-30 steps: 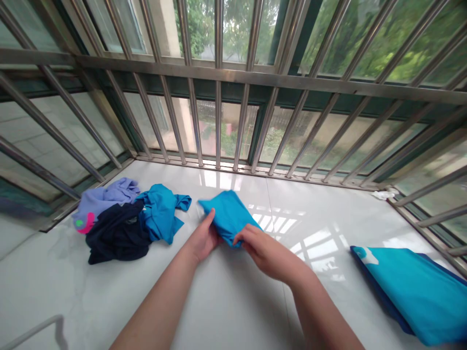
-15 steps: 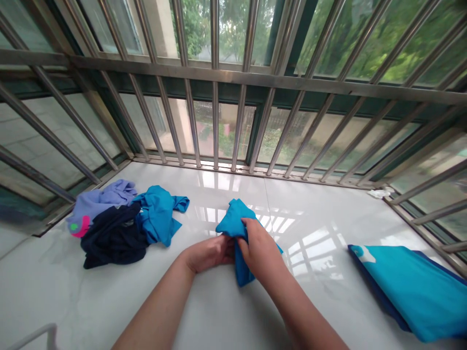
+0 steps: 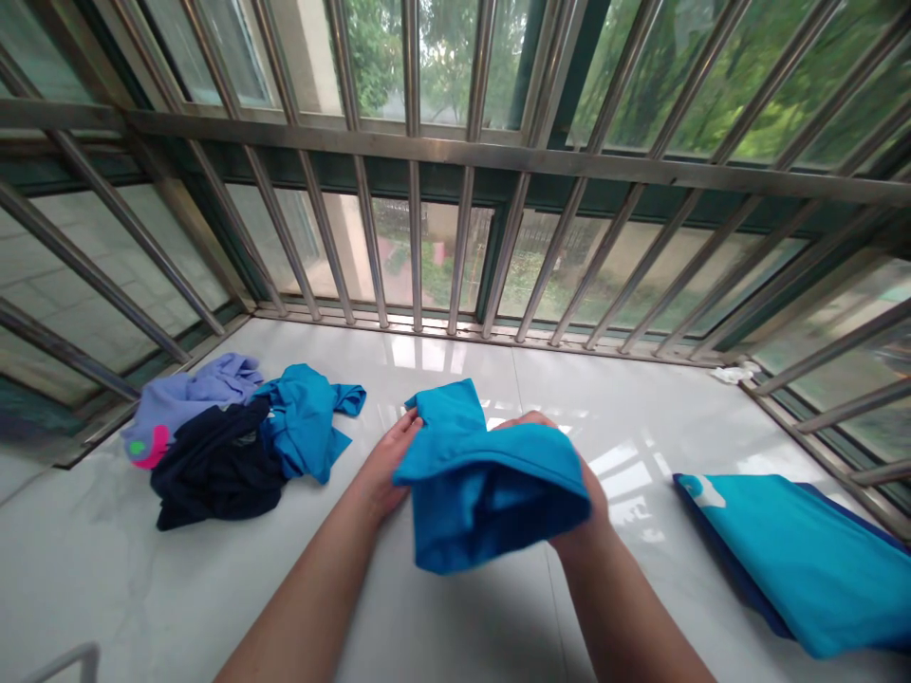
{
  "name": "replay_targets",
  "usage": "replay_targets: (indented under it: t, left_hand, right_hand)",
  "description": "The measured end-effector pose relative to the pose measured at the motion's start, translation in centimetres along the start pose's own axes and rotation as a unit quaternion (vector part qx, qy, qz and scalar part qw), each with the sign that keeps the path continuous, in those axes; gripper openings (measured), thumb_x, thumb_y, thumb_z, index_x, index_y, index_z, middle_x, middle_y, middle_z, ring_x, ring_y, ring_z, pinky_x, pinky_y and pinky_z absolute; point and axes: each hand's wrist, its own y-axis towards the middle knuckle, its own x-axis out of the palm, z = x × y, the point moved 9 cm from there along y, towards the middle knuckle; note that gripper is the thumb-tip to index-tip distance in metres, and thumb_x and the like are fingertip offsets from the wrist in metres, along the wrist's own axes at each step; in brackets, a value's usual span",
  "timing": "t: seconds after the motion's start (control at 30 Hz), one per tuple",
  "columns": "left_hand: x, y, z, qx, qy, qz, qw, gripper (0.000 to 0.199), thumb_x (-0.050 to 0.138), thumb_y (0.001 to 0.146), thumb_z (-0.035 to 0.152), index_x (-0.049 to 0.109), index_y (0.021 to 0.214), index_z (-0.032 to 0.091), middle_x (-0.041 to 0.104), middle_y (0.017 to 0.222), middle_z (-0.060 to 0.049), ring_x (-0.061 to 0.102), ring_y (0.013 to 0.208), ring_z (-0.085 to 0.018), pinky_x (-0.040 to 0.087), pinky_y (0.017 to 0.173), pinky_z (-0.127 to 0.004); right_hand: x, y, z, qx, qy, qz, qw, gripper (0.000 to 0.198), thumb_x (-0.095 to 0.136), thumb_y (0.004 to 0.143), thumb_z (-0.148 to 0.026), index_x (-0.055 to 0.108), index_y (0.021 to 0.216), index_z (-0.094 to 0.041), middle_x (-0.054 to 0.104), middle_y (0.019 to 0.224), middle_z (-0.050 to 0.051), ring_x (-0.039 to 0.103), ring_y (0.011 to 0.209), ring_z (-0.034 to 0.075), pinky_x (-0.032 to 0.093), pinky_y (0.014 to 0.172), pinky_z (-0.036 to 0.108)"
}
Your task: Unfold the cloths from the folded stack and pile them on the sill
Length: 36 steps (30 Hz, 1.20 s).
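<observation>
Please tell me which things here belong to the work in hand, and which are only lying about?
In hand:
- small bright blue cloth garment
- left hand
- right hand, mostly covered by it

Lying about:
- crumpled pile of lilac, navy and blue clothes
- flat folded turquoise cloth
- white scrap

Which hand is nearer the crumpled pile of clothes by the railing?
Left. The left hand is just right of the pile of clothes; the right hand, draped by the blue garment, sits farther right.

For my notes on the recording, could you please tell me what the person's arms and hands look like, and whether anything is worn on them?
Both forearms are bare, with no sleeves in view. The left hand shows no ring, watch or glove. The right hand is mostly hidden by cloth; its wrist shows no watch or band.
</observation>
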Motion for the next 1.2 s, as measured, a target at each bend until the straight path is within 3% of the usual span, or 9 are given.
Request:
replay_targets:
  t: [0.07, 0.17, 0.3, 0.5, 0.6, 0.8, 0.93, 1.03, 1.2]
  left_hand:
    - [-0.6, 0.2, -1.5, -0.081, -0.175, 0.030, 0.981, 0.040, 0.049, 0.112, 0.035, 0.082, 0.115, 0.011, 0.084, 0.114, -0.016, 0.082, 0.098, -0.021, 0.067, 0.082, -0.031]
    - [0.5, -0.6, -4.0, -0.231, -0.484, 0.064, 0.842, 0.033, 0.072, 0.102, 0.030, 0.073, 0.135, 0.024, 0.080, 0.130, -0.016, 0.081, 0.102, -0.023, 0.068, 0.091, -0.042]
    - [1.3, -0.9, -4.0, -0.245, -0.488, 0.033, 0.837, 0.046, 0.086, 0.092, 0.032, 0.072, 0.134, 0.023, 0.079, 0.126, -0.015, 0.079, 0.100, -0.022, 0.065, 0.090, -0.037]
    - [1.6, -1.1, -3.3, -0.246, -0.447, -0.002, 0.860, 0.045, 0.093, 0.084, 0.039, 0.076, 0.120, 0.017, 0.079, 0.108, -0.013, 0.075, 0.090, -0.019, 0.062, 0.085, -0.033]
    - [1.5, -1.2, -3.0, -0.244, -0.428, -0.002, 0.870, 0.059, 0.093, 0.084, 0.038, 0.069, 0.135, 0.021, 0.079, 0.106, -0.010, 0.071, 0.081, -0.015, 0.060, 0.077, -0.028]
    - [2.4, -1.7, -2.0, -0.242, -0.370, -0.080, 0.893, 0.069, 0.091, 0.085, 0.047, 0.065, 0.143, 0.018, 0.079, 0.111, -0.014, 0.072, 0.081, -0.016, 0.059, 0.074, -0.027]
    - [3.2, -2.4, -2.1, -0.252, -0.385, -0.127, 0.878, 0.071, 0.090, 0.086, 0.052, 0.066, 0.143, 0.018, 0.077, 0.123, -0.018, 0.076, 0.091, -0.020, 0.061, 0.082, -0.031]
    - [3.8, -2.8, -2.2, -0.254, -0.431, -0.134, 0.855, 0.063, 0.089, 0.084, 0.060, 0.071, 0.128, 0.018, 0.077, 0.100, -0.010, 0.072, 0.079, -0.017, 0.057, 0.071, -0.027]
    - [5.1, -3.5, -1.4, -0.257, -0.420, -0.195, 0.848, 0.054, 0.090, 0.082, 0.061, 0.075, 0.108, 0.016, 0.075, 0.088, -0.007, 0.068, 0.073, -0.016, 0.055, 0.069, -0.026]
  right_hand:
    - [-0.7, -0.1, -1.6, -0.008, 0.063, -0.047, 0.997, 0.048, 0.062, 0.090, -0.075, 0.063, 0.080, -0.028, 0.076, 0.093, 0.006, 0.071, 0.101, 0.033, 0.054, 0.103, 0.052]
    - [-1.3, -0.3, -3.2, 0.018, 0.067, -0.122, 0.990, 0.057, 0.045, 0.097, -0.078, 0.060, 0.072, -0.028, 0.069, 0.067, 0.004, 0.072, 0.091, 0.031, 0.049, 0.112, 0.059]
    - [-2.1, 0.1, -0.2, 0.137, -0.159, -0.126, 0.970, 0.063, 0.037, 0.105, -0.076, 0.072, 0.104, -0.024, 0.074, 0.079, 0.007, 0.073, 0.086, 0.028, 0.054, 0.100, 0.050]
    - [-1.7, -0.3, 6.3, 0.228, -0.680, -0.071, 0.693, 0.069, 0.075, 0.095, -0.050, 0.054, 0.158, -0.028, 0.066, 0.143, 0.017, 0.067, 0.128, 0.039, 0.052, 0.099, 0.044]
    - [-1.3, -0.3, 7.8, 0.247, -0.720, -0.073, 0.644, 0.053, 0.069, 0.101, -0.045, 0.061, 0.150, -0.028, 0.069, 0.134, 0.017, 0.072, 0.118, 0.037, 0.054, 0.090, 0.041]
    - [-2.1, 0.9, 6.5, 0.205, -0.716, -0.090, 0.662, 0.019, 0.060, 0.107, -0.027, 0.074, 0.100, -0.016, 0.077, 0.102, 0.016, 0.074, 0.099, 0.031, 0.048, 0.081, 0.036]
    - [0.6, 1.2, 3.1, 0.095, -0.608, -0.084, 0.784, 0.021, 0.058, 0.110, -0.031, 0.070, 0.096, -0.021, 0.075, 0.096, 0.006, 0.070, 0.092, 0.023, 0.045, 0.078, 0.031]
    - [4.0, 0.3, 1.5, 0.033, -0.484, -0.155, 0.861, 0.027, 0.058, 0.111, -0.038, 0.070, 0.092, -0.023, 0.076, 0.094, 0.001, 0.068, 0.090, 0.019, 0.045, 0.082, 0.028]
    - [6.4, -1.9, 3.8, 0.071, -0.490, -0.297, 0.817, 0.018, 0.073, 0.101, -0.031, 0.074, 0.084, -0.024, 0.073, 0.080, -0.002, 0.059, 0.071, 0.015, 0.035, 0.066, 0.027]
